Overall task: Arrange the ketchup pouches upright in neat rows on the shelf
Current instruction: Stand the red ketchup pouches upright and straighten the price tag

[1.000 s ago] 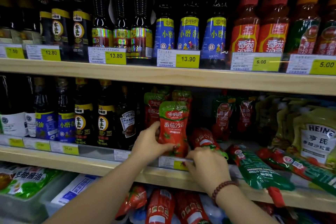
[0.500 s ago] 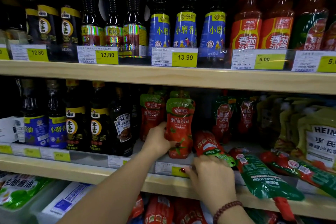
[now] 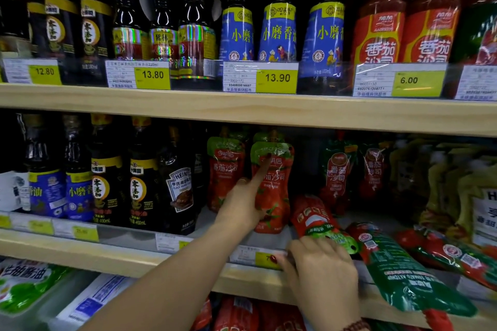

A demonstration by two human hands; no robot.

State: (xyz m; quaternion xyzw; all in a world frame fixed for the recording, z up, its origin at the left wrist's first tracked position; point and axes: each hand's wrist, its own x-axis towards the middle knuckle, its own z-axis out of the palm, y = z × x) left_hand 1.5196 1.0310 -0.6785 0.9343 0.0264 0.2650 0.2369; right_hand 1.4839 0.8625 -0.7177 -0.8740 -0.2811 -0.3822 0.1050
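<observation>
I take the front pouch as my mark — a red ketchup pouch with a green top, standing upright near the lip of the middle shelf. My left hand sits at its lower left, the forefinger laid straight up its face and touching it. I see no finger curled round it, so I read that hand as spread and pressing, not holding.

Just left of the front pouch a second pouch stands upright, close beside it. Directly behind the front pouch the green top of a third pouch shows. Just right of it and lower, a fallen pouch lies flat with its green end toward me.

My right hand lies palm down, below and right of the front pouch. Its loosely bent fingers rest on that green end and the thumb reaches left onto the price tag — resting, not gripping.

Farther right of the front pouch a long green pouch lies over the shelf's lip. Behind and right of the front pouch two back pouches stand upright. Left of it, past the second pouch, is a dark Heinz bottle.
</observation>
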